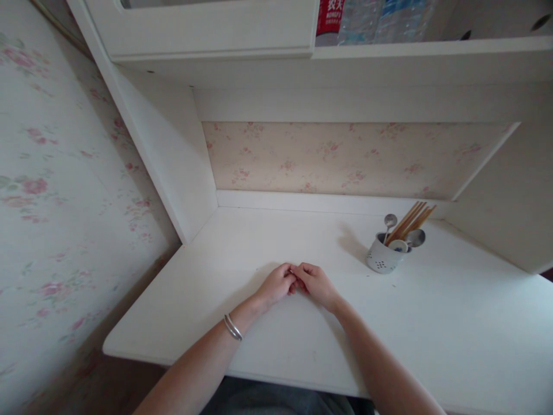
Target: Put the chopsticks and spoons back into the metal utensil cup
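My left hand (277,284) and my right hand (314,282) rest together on the white desk (276,357), touching at the fingertips. The fingers of both are curled in, and no object shows between them. Two silver bangles (233,327) circle my left wrist. To the right of my hands, a white utensil holder (383,257) with small holes stands upright. It contains several wooden chopsticks (408,222), a small metal spoon (390,220), a larger metal spoon (416,238) and a white spoon (398,246).
Above the desk runs a white shelf (345,72), which bears clear plastic bottles (360,23) with a red label beside them. Side panels of the cabinet (166,144) close in the desk left and right. Floral wallpaper (52,230) covers the left wall.
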`<state>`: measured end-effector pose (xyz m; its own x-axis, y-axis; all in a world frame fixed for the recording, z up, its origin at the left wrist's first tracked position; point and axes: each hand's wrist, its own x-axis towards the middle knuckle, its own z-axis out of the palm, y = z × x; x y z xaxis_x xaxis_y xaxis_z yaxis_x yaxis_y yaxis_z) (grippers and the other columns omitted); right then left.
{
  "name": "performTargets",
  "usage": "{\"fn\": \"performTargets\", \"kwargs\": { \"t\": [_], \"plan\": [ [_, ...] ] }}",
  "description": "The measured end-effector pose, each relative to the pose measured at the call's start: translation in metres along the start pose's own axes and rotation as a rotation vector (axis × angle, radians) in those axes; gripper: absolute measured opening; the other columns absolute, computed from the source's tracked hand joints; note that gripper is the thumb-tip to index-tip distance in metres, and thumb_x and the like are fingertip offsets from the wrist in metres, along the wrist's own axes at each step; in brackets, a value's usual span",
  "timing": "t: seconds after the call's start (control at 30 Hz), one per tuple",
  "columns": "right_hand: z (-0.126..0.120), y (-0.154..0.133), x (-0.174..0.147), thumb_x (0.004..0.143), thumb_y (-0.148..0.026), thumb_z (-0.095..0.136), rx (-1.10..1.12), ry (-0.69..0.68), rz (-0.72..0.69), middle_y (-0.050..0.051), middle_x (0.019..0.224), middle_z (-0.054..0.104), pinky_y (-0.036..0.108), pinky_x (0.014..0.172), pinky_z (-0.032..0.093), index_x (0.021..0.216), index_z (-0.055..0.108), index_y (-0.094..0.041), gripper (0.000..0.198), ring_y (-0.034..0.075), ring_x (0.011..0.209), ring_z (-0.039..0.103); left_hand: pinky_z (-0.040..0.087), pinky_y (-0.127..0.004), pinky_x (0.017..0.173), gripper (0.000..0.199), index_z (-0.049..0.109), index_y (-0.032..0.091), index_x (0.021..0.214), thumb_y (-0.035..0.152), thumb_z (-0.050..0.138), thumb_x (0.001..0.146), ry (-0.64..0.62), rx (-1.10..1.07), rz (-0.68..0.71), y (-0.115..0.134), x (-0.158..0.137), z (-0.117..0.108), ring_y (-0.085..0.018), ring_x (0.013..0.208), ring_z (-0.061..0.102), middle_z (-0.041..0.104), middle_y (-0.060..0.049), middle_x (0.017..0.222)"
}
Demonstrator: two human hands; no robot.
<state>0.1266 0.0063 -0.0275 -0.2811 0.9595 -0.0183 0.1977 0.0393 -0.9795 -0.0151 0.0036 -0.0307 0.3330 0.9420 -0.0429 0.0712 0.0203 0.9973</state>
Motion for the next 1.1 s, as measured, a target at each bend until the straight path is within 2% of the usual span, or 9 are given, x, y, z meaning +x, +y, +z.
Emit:
{"fn": "performTargets", "kwargs": {
  "t": [0.3, 0.4, 0.53, 0.63, 0.83, 1.1],
  "plan": [
    [-0.001, 0.009, 0.004, 0.083, -0.06, 0.057, 0.088, 0.018, 0.001, -0.003, 0.049, 0.052, 0.023, 0.048, 0.031, 0.059, 0.05, -0.019, 0.048, 0.011, 0.047, 0.049, 0.036, -0.023, 0.051, 0.01, 0.053, 0.016, 0.086, 0.023, 0.049, 0.079, -0.006, -0.014, -0.029, 0.002, 0.001, 0.001, -0.009, 0.052, 0.048, 0.053, 0.004, 0.063],
    [-0.001, 0.012, 0.006, 0.084, -0.064, 0.051, 0.127, 0.048, -0.003, -0.003, 0.049, 0.05, 0.024, 0.047, 0.032, 0.059, 0.049, -0.019, 0.052, 0.01, 0.045, 0.046, 0.035, -0.023, 0.051, 0.014, 0.054, 0.015, 0.089, 0.023, 0.05, 0.078, -0.015, -0.039, -0.031, 0.003, 0.001, 0.001, -0.009, 0.051, 0.048, 0.056, 0.003, 0.064],
    [-0.003, 0.013, 0.009, 0.086, -0.066, 0.041, 0.189, 0.115, -0.008, -0.003, 0.053, 0.054, 0.024, 0.044, 0.033, 0.08, 0.055, -0.018, 0.05, 0.011, 0.043, 0.044, 0.035, -0.024, 0.051, 0.02, 0.057, 0.015, 0.095, 0.021, 0.05, 0.077, 0.001, -0.027, -0.047, 0.004, 0.0, 0.002, -0.009, 0.05, 0.048, 0.054, 0.004, 0.062],
    [-0.006, 0.015, 0.01, 0.084, -0.065, 0.045, 0.184, 0.161, -0.004, -0.005, 0.053, 0.054, 0.024, 0.042, 0.031, 0.093, 0.055, -0.019, 0.047, 0.011, 0.041, 0.043, 0.036, -0.024, 0.051, 0.022, 0.057, 0.015, 0.097, 0.02, 0.049, 0.077, 0.017, -0.009, -0.062, 0.004, -0.001, 0.002, -0.01, 0.051, 0.049, 0.053, 0.005, 0.061],
    [-0.006, 0.016, 0.007, 0.084, -0.05, 0.056, 0.072, 0.124, -0.023, -0.004, 0.054, 0.054, 0.023, 0.048, 0.032, 0.08, 0.062, -0.017, 0.034, 0.011, 0.048, 0.045, 0.036, -0.024, 0.05, 0.021, 0.058, 0.014, 0.095, 0.021, 0.049, 0.077, 0.011, -0.004, -0.039, 0.001, 0.0, 0.002, -0.01, 0.052, 0.049, 0.054, 0.003, 0.063],
    [-0.007, 0.016, 0.007, 0.088, -0.049, 0.051, -0.002, 0.101, -0.039, -0.003, 0.055, 0.055, 0.023, 0.05, 0.033, 0.08, 0.063, -0.017, 0.035, 0.011, 0.051, 0.046, 0.035, -0.024, 0.05, 0.021, 0.058, 0.014, 0.094, 0.019, 0.048, 0.077, 0.01, -0.009, -0.033, 0.001, 0.0, 0.001, -0.009, 0.052, 0.049, 0.056, 0.001, 0.067]
  ]
}}
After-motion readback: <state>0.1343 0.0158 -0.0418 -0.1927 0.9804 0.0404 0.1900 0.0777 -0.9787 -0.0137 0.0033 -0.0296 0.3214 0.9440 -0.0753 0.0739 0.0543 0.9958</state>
